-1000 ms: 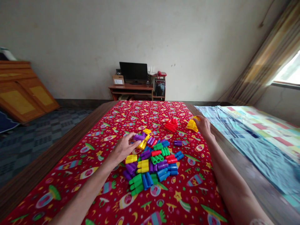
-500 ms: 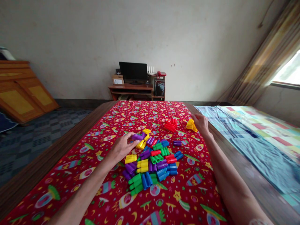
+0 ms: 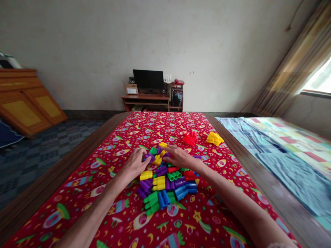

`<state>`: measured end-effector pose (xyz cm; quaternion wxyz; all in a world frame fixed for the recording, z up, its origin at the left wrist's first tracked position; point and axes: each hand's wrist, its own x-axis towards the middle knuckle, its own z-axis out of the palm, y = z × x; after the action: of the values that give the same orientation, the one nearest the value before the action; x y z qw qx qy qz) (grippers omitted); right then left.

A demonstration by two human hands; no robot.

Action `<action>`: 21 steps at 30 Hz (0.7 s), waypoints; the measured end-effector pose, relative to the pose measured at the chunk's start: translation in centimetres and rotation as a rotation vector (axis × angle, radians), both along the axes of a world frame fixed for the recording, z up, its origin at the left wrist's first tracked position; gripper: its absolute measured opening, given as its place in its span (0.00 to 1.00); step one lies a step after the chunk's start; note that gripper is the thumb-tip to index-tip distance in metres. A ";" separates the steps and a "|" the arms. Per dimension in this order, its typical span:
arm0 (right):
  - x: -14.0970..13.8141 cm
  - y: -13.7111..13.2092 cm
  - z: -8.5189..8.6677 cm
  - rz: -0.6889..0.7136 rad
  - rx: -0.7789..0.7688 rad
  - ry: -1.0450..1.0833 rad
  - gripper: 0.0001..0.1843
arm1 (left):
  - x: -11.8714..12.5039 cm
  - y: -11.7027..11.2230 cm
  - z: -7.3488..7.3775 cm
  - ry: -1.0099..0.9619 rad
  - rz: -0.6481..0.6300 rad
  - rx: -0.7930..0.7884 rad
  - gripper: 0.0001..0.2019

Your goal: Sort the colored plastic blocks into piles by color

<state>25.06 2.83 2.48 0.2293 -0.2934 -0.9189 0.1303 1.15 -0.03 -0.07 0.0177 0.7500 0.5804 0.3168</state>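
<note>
A loose pile of plastic toy building blocks, shaped like joined tubes in purple, yellow, green, blue and red, lies on the red patterned cloth (image 3: 165, 125). My left hand (image 3: 136, 162) is at the pile's far left side, its thumb and fingers closed around a purple block (image 3: 149, 158). Just across from it, my right hand (image 3: 179, 157) reaches over the far part of the pile. Its fingers are stretched and apart, with thumb and fingertips near a purple block (image 3: 167, 154) and a yellow block (image 3: 158, 159). The right palm hides some pieces beneath it.
Red blocks (image 3: 190, 138) are grouped beyond the pile, and yellow blocks (image 3: 214, 138) are grouped near the table's right edge. A bed (image 3: 284, 148) adjoins on the right. A desk with a monitor (image 3: 148, 81) stands against the wall; a wooden cabinet (image 3: 31, 100) is at left.
My right hand has left the yellow group and swung left to the main pile. My left hand has shifted slightly down with the purple block. Green blocks now show behind it.
</note>
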 end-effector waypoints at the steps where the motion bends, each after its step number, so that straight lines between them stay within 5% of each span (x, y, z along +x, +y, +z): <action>1: 0.0 0.0 0.1 0.037 -0.033 -0.029 0.21 | 0.3 -0.1 -0.1 -0.001 0.024 0.048 0.11; 4: 0.6 0.1 0.8 0.044 -0.110 -0.039 0.14 | 1.4 -0.8 0.4 0.030 -0.100 0.077 0.14; 7: 0.7 0.7 1.0 -0.124 -0.086 0.021 0.14 | 2.4 -1.6 0.9 0.130 -0.267 -0.051 0.12; 10: -0.3 1.6 0.4 -0.228 0.000 0.074 0.17 | 2.9 -1.9 0.8 0.173 -0.271 -0.096 0.10; 13: -1.8 2.7 -0.6 -0.130 0.034 0.050 0.20 | 2.6 -1.6 0.3 0.155 -0.272 -0.073 0.11; 16: -2.5 3.4 -1.3 -0.069 -0.020 0.003 0.15 | 2.2 -1.2 0.0 0.137 -0.279 -0.063 0.11; 21: -1.5 3.4 -2.0 -0.233 -0.149 0.086 0.11 | 1.7 -0.9 0.1 0.136 -0.241 -0.028 0.12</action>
<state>23.54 6.18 0.52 0.2595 -0.4083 -0.8558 0.1832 2.89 -0.88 0.04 0.0264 0.8337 0.4904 0.2525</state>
